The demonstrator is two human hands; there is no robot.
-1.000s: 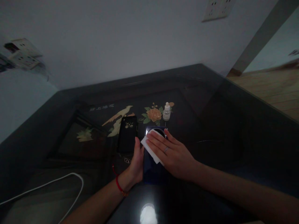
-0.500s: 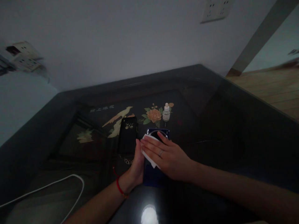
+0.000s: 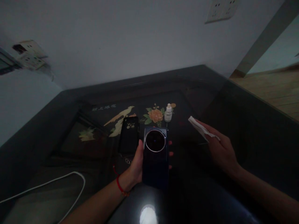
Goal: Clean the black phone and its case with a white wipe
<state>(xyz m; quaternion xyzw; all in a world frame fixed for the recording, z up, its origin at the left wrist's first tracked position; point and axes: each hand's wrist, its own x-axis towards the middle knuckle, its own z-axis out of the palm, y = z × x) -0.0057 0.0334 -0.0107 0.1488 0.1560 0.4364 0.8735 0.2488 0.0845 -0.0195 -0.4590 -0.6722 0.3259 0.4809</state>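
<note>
A dark blue smartphone [image 3: 155, 168] with a large round camera ring lies back side up in my left hand [image 3: 137, 165]. The thumb is along its left edge and fingertips show past its right edge. Off to the right, my right hand [image 3: 220, 149] grips a folded white wipe [image 3: 202, 129], apart from the phone. Left of the phone a black phone case [image 3: 129, 135] rests on the table, with a small chain at its lower end. Behind the phone stands a small clear dropper bottle [image 3: 168, 113] with a white top.
The dark glossy table [image 3: 198, 93] carries a painted bird and flowers. A white cable [image 3: 63, 176] curves over its left part. White sockets [image 3: 221, 11] sit on the wall, and a power strip [image 3: 31, 56] is at the left.
My right hand has lifted off the phone with the wipe and moved right, uncovering the camera ring. My left hand still holds the phone in about the same place.
</note>
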